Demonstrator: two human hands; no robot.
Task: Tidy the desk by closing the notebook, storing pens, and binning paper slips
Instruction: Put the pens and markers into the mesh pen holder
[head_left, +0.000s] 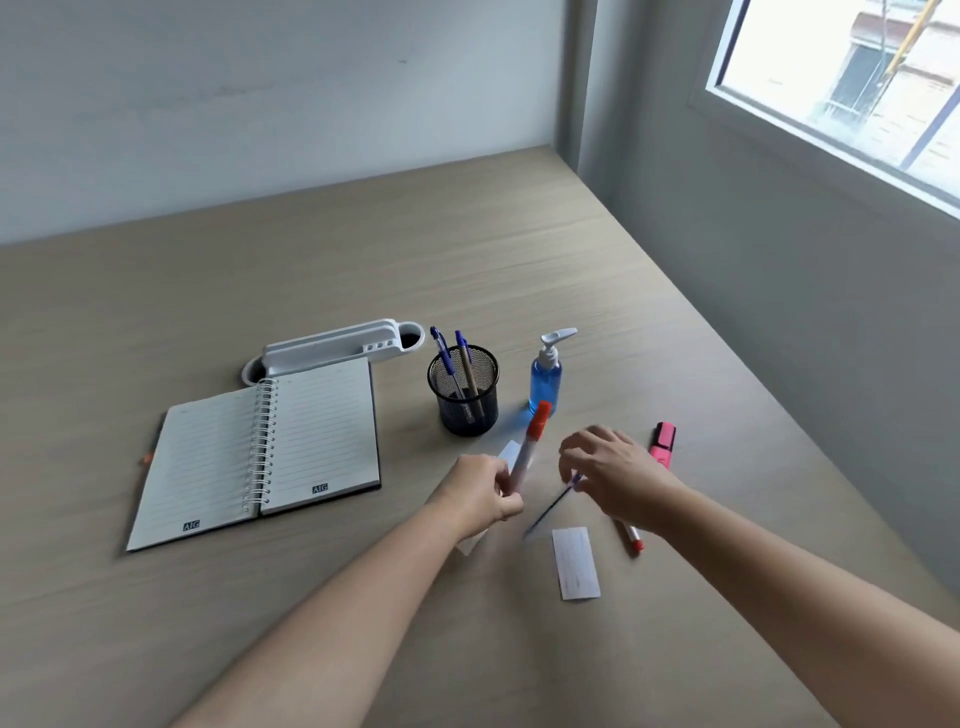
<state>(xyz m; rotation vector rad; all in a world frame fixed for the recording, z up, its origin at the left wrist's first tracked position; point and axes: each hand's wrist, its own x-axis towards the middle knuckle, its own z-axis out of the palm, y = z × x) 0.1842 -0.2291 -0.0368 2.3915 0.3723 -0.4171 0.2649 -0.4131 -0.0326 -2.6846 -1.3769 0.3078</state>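
Observation:
A spiral notebook (270, 447) lies open on the desk at the left. My left hand (483, 493) is shut on a white marker with a red cap (530, 447), held upright just in front of the black mesh pen cup (464, 395), which holds two blue pens. My right hand (613, 475) pinches a thin blue pen (550, 506) that slants down to the left, blurred. A red-tipped pen (631, 538) lies partly under my right wrist. A pink highlighter (662, 444) lies to the right. One paper slip (575, 563) lies near me; two more are partly hidden by my left hand.
A blue sanitizer pump bottle (546, 379) stands right of the pen cup. A white desk organiser (332, 345) sits behind the notebook. The wall with a window runs along the desk's right edge.

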